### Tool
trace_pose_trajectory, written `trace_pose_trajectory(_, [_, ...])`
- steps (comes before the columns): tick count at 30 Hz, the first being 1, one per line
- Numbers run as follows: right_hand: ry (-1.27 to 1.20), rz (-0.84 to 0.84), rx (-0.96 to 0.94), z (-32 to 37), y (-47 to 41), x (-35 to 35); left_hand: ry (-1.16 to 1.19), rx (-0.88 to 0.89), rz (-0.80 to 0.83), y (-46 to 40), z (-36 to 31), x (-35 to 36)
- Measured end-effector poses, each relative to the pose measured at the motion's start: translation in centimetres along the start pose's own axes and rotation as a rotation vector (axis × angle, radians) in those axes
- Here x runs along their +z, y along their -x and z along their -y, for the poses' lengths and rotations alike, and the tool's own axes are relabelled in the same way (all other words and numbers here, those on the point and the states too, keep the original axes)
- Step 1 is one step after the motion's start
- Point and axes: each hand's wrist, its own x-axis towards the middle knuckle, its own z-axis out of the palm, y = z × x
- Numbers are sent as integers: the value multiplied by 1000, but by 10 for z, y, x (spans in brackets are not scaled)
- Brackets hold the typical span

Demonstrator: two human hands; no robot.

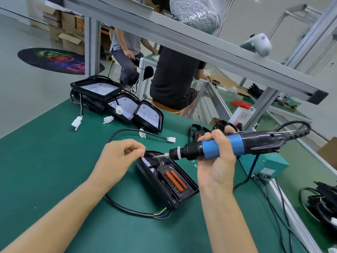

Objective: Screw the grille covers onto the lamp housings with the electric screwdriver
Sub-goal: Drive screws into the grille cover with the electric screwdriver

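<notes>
Right hand (217, 157) grips one electric screwdriver (224, 146) at centre frame; left hand (118, 157) pinches at its bit above one lamp housing (180, 196); three more housings (116, 105) upper left.

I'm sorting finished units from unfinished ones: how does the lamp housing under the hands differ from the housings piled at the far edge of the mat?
The near lamp housing lies alone with a black grille cover with orange strips in it; the far housings show bare pale insides. The far ones lean overlapped in a pile. The left hand and the electric screwdriver, gripped by the right hand, are at the near one only. Both are black with trailing cables.

Four lamp housings (166, 181), one screwdriver (224, 146)
</notes>
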Motion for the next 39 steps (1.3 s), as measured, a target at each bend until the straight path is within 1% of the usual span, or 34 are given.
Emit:
trace_pose_trajectory(3, [92,0,-9,-13,1,-2,-160,59,-27,2,8,2])
trace_pose_trajectory(6, [125,8,9,-22,2,-4,-219,114,-11,2,13,6])
trace_pose_trajectory(10, [143,21,21,-30,0,-5,-206,140,-2,2,16,9])
trace_pose_trajectory(17, [155,-11,16,-37,-3,-6,-197,167,-4,2,18,10])
trace_pose_trajectory(26, [142,5,32,-36,-3,-7,-187,142,-4,2,16,11])
trace_pose_trajectory(32, [137,-75,63,-31,0,-9,-227,105,4,1,14,10])
trace_pose_trajectory(34, [100,-116,58,-24,0,-13,-235,114,4,1,11,10])
trace_pose_trajectory(36, [77,-138,12,-13,0,-17,-207,136,-3,1,6,10])
trace_pose_trajectory(39, [89,-191,-74,14,4,-24,-136,120,14,-2,-7,15])
